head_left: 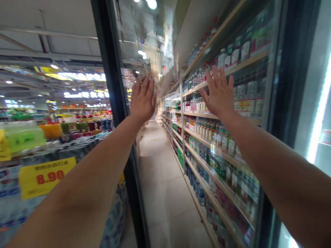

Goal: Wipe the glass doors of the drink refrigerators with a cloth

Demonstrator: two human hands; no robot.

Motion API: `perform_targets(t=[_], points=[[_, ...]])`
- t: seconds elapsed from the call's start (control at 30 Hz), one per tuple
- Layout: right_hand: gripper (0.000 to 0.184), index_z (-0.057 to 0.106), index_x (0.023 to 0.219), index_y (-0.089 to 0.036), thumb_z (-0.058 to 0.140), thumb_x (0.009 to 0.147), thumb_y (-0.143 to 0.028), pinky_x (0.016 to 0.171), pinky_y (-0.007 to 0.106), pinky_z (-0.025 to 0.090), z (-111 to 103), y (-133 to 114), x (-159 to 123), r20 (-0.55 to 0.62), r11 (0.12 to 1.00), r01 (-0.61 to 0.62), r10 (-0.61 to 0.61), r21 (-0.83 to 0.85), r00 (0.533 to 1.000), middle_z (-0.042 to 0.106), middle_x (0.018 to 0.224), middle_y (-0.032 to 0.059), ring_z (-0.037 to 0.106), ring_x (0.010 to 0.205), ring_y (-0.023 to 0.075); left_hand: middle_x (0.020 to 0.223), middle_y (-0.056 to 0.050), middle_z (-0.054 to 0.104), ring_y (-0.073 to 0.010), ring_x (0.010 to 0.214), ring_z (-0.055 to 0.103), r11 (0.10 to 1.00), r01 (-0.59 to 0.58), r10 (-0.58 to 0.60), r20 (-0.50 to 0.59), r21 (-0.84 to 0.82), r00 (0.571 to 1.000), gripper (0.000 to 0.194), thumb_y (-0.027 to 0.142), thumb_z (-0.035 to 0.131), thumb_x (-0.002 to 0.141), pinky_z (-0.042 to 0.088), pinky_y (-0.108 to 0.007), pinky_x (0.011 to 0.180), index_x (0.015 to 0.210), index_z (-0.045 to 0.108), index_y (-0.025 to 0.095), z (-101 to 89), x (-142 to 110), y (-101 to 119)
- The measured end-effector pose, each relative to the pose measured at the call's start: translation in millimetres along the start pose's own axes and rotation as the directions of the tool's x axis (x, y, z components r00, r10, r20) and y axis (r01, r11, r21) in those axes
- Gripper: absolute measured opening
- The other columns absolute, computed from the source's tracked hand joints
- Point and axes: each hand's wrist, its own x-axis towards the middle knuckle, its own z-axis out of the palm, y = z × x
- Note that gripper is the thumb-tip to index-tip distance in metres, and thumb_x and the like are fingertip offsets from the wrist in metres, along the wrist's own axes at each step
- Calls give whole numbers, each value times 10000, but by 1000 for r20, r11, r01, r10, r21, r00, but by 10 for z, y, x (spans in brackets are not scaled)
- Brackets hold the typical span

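A glass door (160,44) in a dark frame (110,51) stands in front of me. My left hand (142,100) is raised near the door's left frame, palm toward the glass and fingers stretched out. My right hand (219,93) is up against the right half of the pane, its fingers spread flat. Both hands seem to lie on the glass; neither holds anything. In the glass, rows of bottles (204,132) show on shelves (199,137); whether they are seen through it or reflected, I cannot tell.
Left of the door are stacked packs of bottled drinks (20,199) with a yellow price sign (48,177) reading 8.90. Behind them spread blurred store displays and lit signs (85,94). A bright light strip (319,113) runs along the right. Pale floor tiles (157,179) show in the pane.
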Motion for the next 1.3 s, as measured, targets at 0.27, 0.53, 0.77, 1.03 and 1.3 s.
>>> perform_targets(t=[0.27,0.53,0.77,1.03,1.3], points=[[650,203,1620,-272,280,1022,-516,1232,664,145,-45,-10,-11,16,1000,-7,7,4,1000,191,1701,52,123,1576,324,1653,19,313,-187,1575,79,882,-459,470,219,-104,855,536,394,256,1064,128,-461,1302,1583,288,262,-3,-77,354],[581,344,1571,-228,306,1028,-433,1233,607,211,2,21,-68,-59,1000,13,-14,-5,998,311,1662,66,233,1548,305,1693,-56,191,-240,1579,34,992,-111,118,131,-58,984,596,416,273,1053,69,-489,1308,1589,256,155,0,-49,334],[576,348,1573,-291,325,1000,-335,1203,637,262,18,28,-94,-78,1000,10,-10,-4,997,392,1624,45,281,1535,309,1683,24,228,-189,1577,57,955,-288,296,143,-70,945,591,478,208,1059,92,-479,1314,1579,281,208,-27,192,101],[599,372,1565,-266,350,967,-264,1199,636,272,19,53,-109,-71,1000,16,-15,13,997,406,1616,53,291,1530,318,1689,17,210,-131,1559,-131,951,-310,306,169,-5,937,606,469,150,1069,50,-400,1315,1559,324,158,86,297,571],[582,428,1525,-303,349,952,-232,1199,613,300,36,100,-98,-76,999,13,-9,42,997,435,1596,-13,299,1527,305,1698,74,145,-146,1553,-123,999,40,-41,33,23,999,659,542,97,1056,-55,-440,1310,1590,165,161,44,334,159]])
